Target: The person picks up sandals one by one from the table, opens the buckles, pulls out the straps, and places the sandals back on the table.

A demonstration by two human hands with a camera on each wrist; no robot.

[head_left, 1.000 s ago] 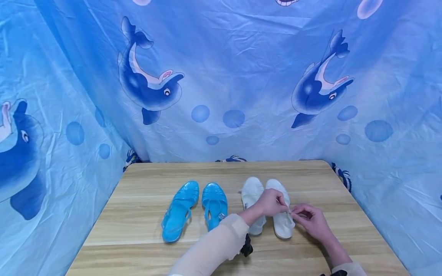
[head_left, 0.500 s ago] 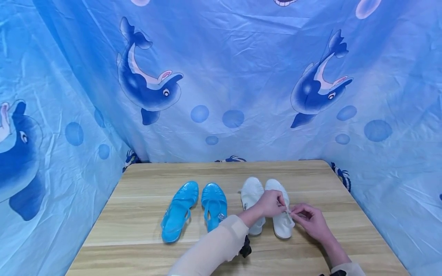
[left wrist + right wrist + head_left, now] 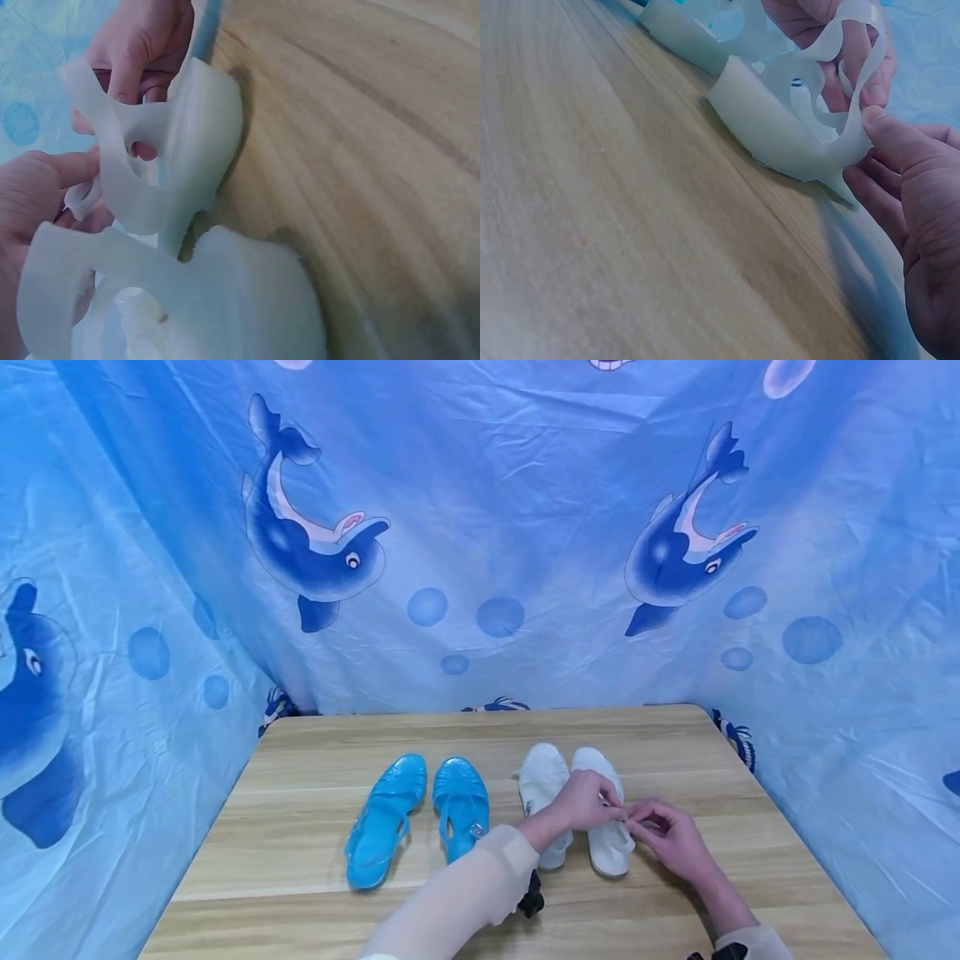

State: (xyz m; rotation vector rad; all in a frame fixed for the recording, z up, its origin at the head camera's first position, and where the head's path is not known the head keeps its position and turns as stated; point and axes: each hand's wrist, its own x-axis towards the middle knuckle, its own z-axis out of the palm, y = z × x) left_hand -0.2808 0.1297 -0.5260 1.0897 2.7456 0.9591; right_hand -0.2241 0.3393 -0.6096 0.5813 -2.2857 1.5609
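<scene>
A pair of white jelly sandals stands on the wooden table, toes away from me. My left hand (image 3: 588, 802) reaches over the left white sandal (image 3: 542, 777) and pinches the ankle strap of the right white sandal (image 3: 610, 853). From the other side, my right hand (image 3: 672, 839) pinches the same strap at its outer side, thumb against fingers. Both sets of fingertips come together there. In the right wrist view the strap (image 3: 870, 67) loops up from the heel between the hands. Fingers hide its fastening.
Left of the white pair, two blue jelly sandals lie side by side, the left one (image 3: 371, 852) angled outward and the right one (image 3: 460, 793) partly behind my left sleeve (image 3: 465, 893). Blue dolphin-print cloth (image 3: 480, 527) hangs around the wooden table (image 3: 300, 910).
The head view has shifted slightly, so things sit a little further left. Both hands stay at the strap, fingertips now closer together. The sandals keep their places on the table.
</scene>
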